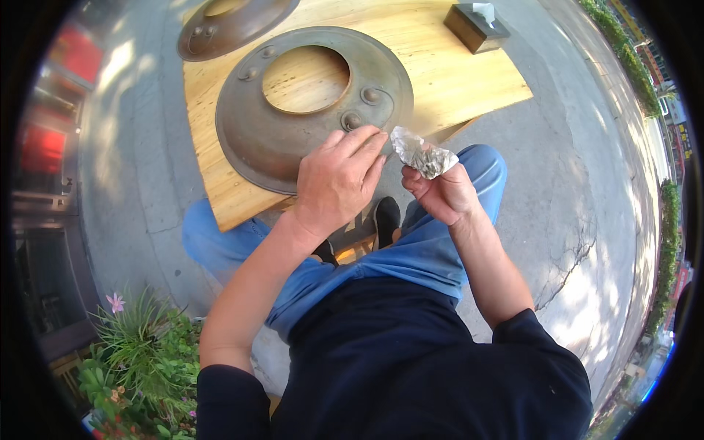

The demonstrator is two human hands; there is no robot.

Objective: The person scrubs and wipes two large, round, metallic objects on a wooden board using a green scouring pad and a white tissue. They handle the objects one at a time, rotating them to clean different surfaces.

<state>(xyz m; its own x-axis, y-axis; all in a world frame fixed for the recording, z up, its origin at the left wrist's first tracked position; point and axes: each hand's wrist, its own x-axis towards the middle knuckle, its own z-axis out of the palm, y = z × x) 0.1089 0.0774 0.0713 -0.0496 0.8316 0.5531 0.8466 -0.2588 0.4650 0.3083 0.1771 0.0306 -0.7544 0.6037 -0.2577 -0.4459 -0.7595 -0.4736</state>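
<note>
A broad, domed ring of brown metal [275,135] lies before me. It has a flared rim, a large round hole and several raised knobs with curling lines. Over its near right edge reaches my left hand [338,179], palm down, fingers stretched out. Whether the hand touches the metal I cannot tell. Just to its right, my right hand [440,192] pinches a crumpled white tissue [421,154] with grey-brown smudges. The tissue is held up off the ring, close to my left fingertips.
Under the ring is a light wooden table [451,82]. A second, similar metal piece [242,27] lies at its far left. A dark tissue box [476,33] stands at the far right corner. Flowering plants [146,357] grow at lower left. My knees flank the table's near edge.
</note>
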